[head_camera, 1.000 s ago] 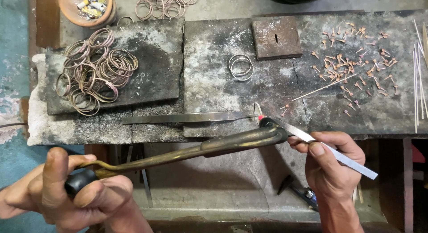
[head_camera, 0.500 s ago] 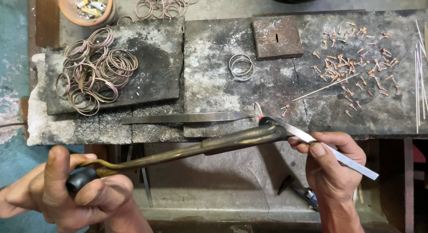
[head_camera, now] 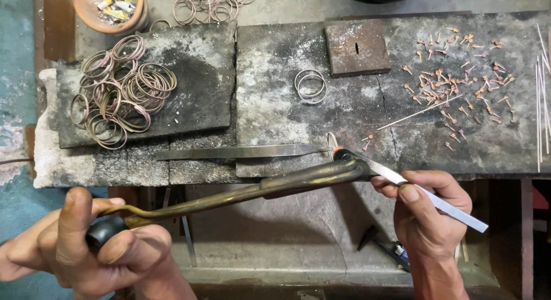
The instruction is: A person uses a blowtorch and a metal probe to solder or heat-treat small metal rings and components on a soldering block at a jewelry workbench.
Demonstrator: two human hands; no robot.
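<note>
Gripping the brass torch [head_camera: 252, 191], the left hand [head_camera: 92, 248] aims it up-right toward the right hand's [head_camera: 427, 211] pinched tweezers [head_camera: 425, 194]; the small ring [head_camera: 332, 144] at their tips is hard to make out.

Left hand [head_camera: 86, 248] wraps the black grip of the brass-coloured torch pipe [head_camera: 247, 191], so most of that grip is hidden, and the wrist runs off the left and bottom edges. The pipe's tip covers the end of the flat steel tweezers [head_camera: 425, 194] pinched in the right hand [head_camera: 427, 217], so whatever sits at the small glowing spot there is too small to tell. Cut by the frame: terracotta bowl [head_camera: 109, 16] of scraps and loose wire rings [head_camera: 215, 2] at the top edge, thin straight metal rods [head_camera: 542, 88] at the right edge.
</note>
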